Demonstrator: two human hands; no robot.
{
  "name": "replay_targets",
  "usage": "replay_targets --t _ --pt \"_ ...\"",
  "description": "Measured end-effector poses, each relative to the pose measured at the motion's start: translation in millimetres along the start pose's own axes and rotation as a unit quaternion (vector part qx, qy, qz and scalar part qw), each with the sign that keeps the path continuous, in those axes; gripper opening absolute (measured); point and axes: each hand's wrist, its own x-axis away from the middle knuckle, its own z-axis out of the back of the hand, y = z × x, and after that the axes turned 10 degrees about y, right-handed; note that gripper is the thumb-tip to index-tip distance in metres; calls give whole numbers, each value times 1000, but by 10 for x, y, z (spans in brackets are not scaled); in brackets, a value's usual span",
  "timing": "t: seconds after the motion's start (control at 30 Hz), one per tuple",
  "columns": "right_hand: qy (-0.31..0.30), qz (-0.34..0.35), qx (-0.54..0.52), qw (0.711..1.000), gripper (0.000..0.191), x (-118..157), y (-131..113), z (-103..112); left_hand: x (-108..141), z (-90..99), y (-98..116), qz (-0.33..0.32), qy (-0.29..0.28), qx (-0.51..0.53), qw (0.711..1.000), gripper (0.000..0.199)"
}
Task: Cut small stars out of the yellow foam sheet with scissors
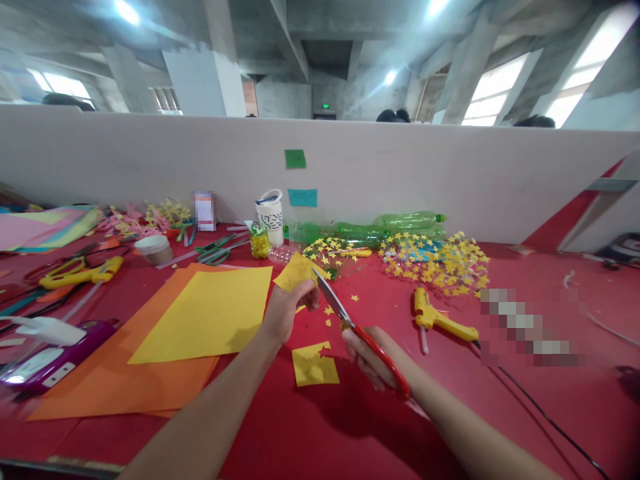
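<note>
My left hand (289, 308) pinches a small piece of yellow paper (295, 270) above the table, its fingers closed at the lower edge. Red-handled scissors (373, 347) are in my right hand (367, 353), the blades pointing up and left with their tips at the paper's right side. Below lies another yellow paper square (315, 365) with a star-shaped notch in its upper edge. A few cut yellow stars (329, 311) are scattered on the red table between my hands.
Yellow sheets (210, 313) overlap orange sheets (100, 383) on the left. A yellow glue gun (443, 320) with a cord lies right. Star-covered pieces (435, 263) and green bottles (410, 220) stand along the back, near a white cup (270, 220). A purple device (60, 353) sits far left.
</note>
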Motion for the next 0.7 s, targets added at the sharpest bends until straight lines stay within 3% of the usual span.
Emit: replay_targets --t 0.4,0.7 --pt "19 4 6 1000 43 9 -15 22 1 1 33 -4 -6 1 1000 18" --pt "28 -12 11 999 45 6 -31 32 -58 26 56 1 25 45 999 13"
